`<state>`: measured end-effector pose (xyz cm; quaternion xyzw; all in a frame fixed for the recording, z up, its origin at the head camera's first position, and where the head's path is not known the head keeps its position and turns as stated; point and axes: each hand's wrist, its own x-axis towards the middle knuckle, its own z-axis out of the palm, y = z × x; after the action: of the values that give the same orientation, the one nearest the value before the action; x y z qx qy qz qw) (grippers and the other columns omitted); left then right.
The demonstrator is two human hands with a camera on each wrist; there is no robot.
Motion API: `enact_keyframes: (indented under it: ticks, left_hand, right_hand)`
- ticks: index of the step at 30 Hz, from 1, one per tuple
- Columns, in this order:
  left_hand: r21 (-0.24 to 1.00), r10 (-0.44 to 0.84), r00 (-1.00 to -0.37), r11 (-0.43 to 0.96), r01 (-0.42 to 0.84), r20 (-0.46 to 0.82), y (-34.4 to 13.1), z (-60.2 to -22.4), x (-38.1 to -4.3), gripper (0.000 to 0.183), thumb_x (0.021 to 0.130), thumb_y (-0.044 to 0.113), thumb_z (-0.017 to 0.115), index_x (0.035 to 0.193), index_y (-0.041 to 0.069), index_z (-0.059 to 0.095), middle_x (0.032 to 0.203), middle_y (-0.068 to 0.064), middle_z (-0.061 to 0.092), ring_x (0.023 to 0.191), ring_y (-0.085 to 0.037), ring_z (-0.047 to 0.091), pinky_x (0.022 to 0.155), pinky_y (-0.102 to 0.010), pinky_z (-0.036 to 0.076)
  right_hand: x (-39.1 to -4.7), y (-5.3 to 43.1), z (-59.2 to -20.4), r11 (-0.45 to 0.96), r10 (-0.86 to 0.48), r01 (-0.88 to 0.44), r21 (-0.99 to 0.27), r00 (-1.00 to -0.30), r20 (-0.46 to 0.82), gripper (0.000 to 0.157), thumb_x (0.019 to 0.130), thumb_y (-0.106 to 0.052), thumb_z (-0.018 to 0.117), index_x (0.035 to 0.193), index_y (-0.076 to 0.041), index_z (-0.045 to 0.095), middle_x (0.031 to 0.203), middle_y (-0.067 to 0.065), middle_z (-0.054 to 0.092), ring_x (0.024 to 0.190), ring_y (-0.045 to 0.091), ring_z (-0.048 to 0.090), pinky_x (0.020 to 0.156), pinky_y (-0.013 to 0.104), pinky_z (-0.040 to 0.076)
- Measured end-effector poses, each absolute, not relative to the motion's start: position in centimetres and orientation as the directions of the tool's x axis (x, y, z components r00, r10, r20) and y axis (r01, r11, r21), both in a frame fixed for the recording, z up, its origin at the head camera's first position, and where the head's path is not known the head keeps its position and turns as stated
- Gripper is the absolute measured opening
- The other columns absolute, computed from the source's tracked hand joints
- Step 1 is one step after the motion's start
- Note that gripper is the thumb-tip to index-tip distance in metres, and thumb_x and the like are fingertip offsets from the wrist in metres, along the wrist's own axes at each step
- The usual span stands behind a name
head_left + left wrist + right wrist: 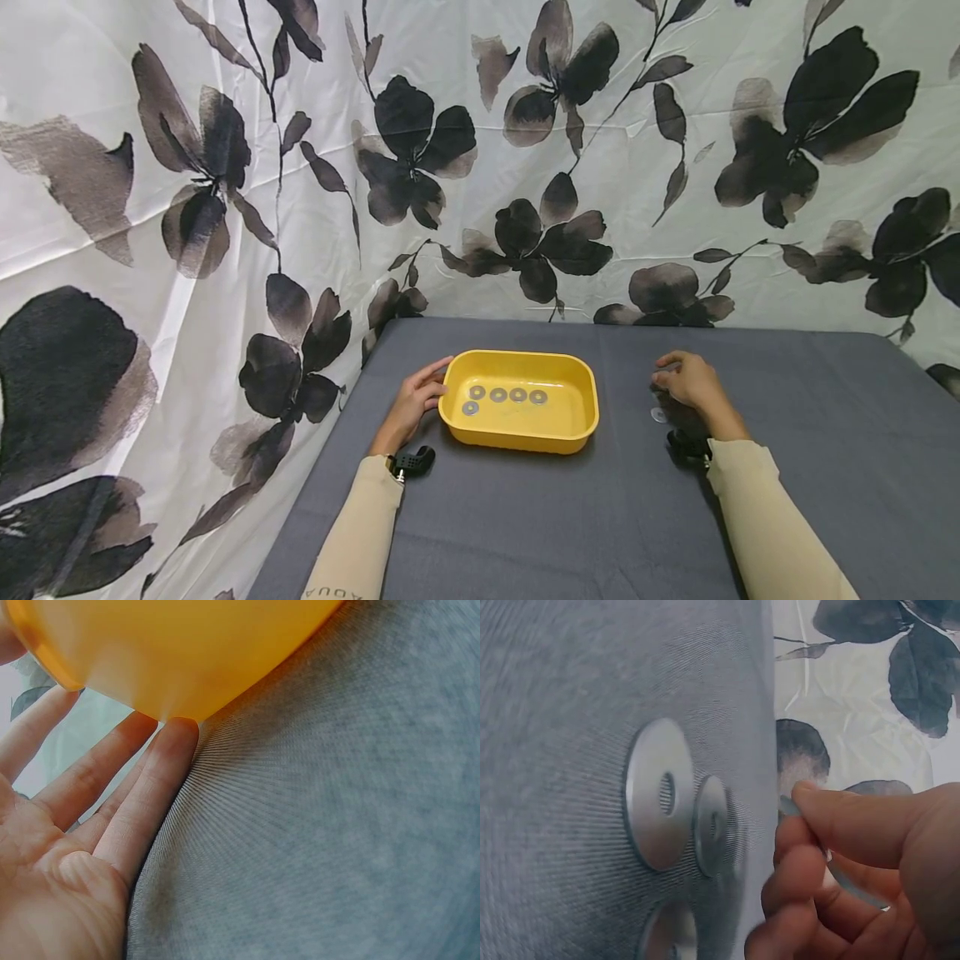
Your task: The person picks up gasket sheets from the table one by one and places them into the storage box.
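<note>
A yellow tray point(517, 439) sits on the grey cloth, with several flat metal washers point(537, 403) lying on its floor toward the left and middle. At its left end my left hand point(411, 406) rests with fingers extended; in the left wrist view the fingertips point(180, 735) touch the tray's outer wall. To the right of the tray, my right hand point(696, 387) is just above the cloth and pinches a washer point(787, 805) between thumb and fingers, which cover most of it. Below that hand, loose washers point(646, 817) lie flat on the cloth.
The grey cloth point(540, 533) covers the table, whose far edge runs behind the tray. A white curtain point(480, 292) with dark flowers hangs at the back and along the left side. Each wrist wears a small black camera point(415, 461).
</note>
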<state>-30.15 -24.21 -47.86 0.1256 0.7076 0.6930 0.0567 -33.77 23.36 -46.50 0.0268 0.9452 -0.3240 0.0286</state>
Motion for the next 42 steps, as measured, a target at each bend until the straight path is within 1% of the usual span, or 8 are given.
enact_keyframes:
  ticks: [4, 7, 14, 21, 25, 29, 36, 42]
  left_hand:
    - [0.996, 0.258, -0.962, 0.007, 0.092, 0.087, -24.3, -47.8, -30.1, 0.053, 0.095, 0.003, 0.051, 0.146, 0.011, 0.042, 0.14, -0.025, 0.049, 0.126, -0.043, 0.05, 0.088, -0.036, 0.055]
    - [0.996, 0.263, -0.961, 0.012, 0.093, 0.087, -24.4, -47.7, -30.1, 0.053, 0.095, 0.003, 0.05, 0.146, 0.011, 0.042, 0.141, -0.024, 0.049, 0.127, -0.042, 0.05, 0.09, -0.039, 0.055]
    - [0.995, 0.27, -0.959, 0.023, 0.093, 0.084, -24.3, -47.5, -29.9, 0.053, 0.095, 0.004, 0.05, 0.146, 0.01, 0.041, 0.14, -0.025, 0.049, 0.126, -0.043, 0.05, 0.089, -0.036, 0.055]
    - [0.996, 0.27, -0.96, 0.02, 0.089, 0.08, -24.2, -47.5, -29.8, 0.052, 0.095, 0.004, 0.051, 0.146, 0.01, 0.041, 0.141, -0.025, 0.049, 0.127, -0.043, 0.049, 0.088, -0.033, 0.055]
    - [0.996, 0.265, -0.961, 0.012, 0.084, 0.078, -24.2, -47.6, -29.8, 0.052, 0.095, 0.004, 0.051, 0.146, 0.01, 0.041, 0.14, -0.025, 0.049, 0.126, -0.043, 0.049, 0.087, -0.033, 0.056]
    - [0.996, 0.267, -0.96, 0.012, 0.087, 0.081, -24.2, -47.7, -29.8, 0.052, 0.095, 0.003, 0.05, 0.147, 0.01, 0.041, 0.14, -0.026, 0.049, 0.126, -0.044, 0.05, 0.088, -0.034, 0.056]
    - [0.997, 0.26, -0.963, 0.011, 0.079, 0.074, -24.2, -47.7, -29.8, 0.052, 0.095, 0.002, 0.049, 0.146, 0.011, 0.042, 0.139, -0.025, 0.05, 0.125, -0.044, 0.05, 0.089, -0.037, 0.055]
    - [0.996, 0.253, -0.964, 0.005, 0.091, 0.087, -24.2, -47.9, -29.8, 0.053, 0.095, 0.003, 0.05, 0.146, 0.01, 0.041, 0.139, -0.026, 0.049, 0.125, -0.044, 0.05, 0.086, -0.033, 0.056]
  right_hand:
    - [-33.7, 23.2, -46.3, 0.773, 0.006, 0.041, -0.633, -0.998, -0.057, 0.038, 0.094, -0.023, 0.059, 0.126, -0.001, 0.059, 0.099, 0.019, 0.069, 0.073, 0.02, 0.065, 0.061, 0.031, 0.047]
    - [-33.7, 23.1, -46.2, 0.754, -0.005, 0.033, -0.656, -0.998, -0.056, 0.037, 0.093, -0.02, 0.06, 0.125, 0.0, 0.06, 0.094, 0.016, 0.07, 0.07, 0.017, 0.064, 0.059, 0.029, 0.047]
    - [-33.5, 22.6, -45.9, 0.69, -0.05, 0.027, -0.723, -0.995, -0.085, 0.043, 0.09, -0.014, 0.065, 0.128, 0.003, 0.053, 0.099, 0.02, 0.069, 0.075, 0.022, 0.069, 0.063, 0.035, 0.055]
    - [-33.4, 21.7, -45.6, 0.684, -0.081, -0.018, -0.729, -0.995, -0.052, 0.047, 0.086, -0.012, 0.068, 0.127, 0.002, 0.051, 0.095, 0.018, 0.068, 0.078, 0.025, 0.069, 0.066, 0.039, 0.055]
    - [-33.3, 21.1, -45.3, 0.674, -0.088, -0.025, -0.738, -0.995, -0.046, 0.047, 0.084, -0.011, 0.069, 0.126, 0.002, 0.051, 0.094, 0.016, 0.066, 0.079, 0.027, 0.068, 0.066, 0.039, 0.054]
    - [-33.1, 20.6, -44.9, 0.657, -0.102, -0.04, -0.752, -0.994, -0.036, 0.047, 0.083, -0.012, 0.07, 0.124, 0.003, 0.052, 0.097, 0.016, 0.064, 0.076, 0.023, 0.065, 0.067, 0.038, 0.053]
    - [-32.8, 20.1, -44.4, 0.652, -0.122, -0.102, -0.751, -0.992, 0.029, 0.044, 0.08, -0.016, 0.073, 0.116, 0.004, 0.058, 0.098, 0.017, 0.066, 0.074, 0.017, 0.06, 0.062, 0.027, 0.051]
    - [-32.5, 19.5, -44.0, 0.688, -0.141, -0.171, -0.705, -0.985, 0.101, 0.039, 0.08, -0.021, 0.076, 0.111, -0.001, 0.062, 0.095, 0.014, 0.066, 0.076, 0.02, 0.057, 0.062, 0.028, 0.048]
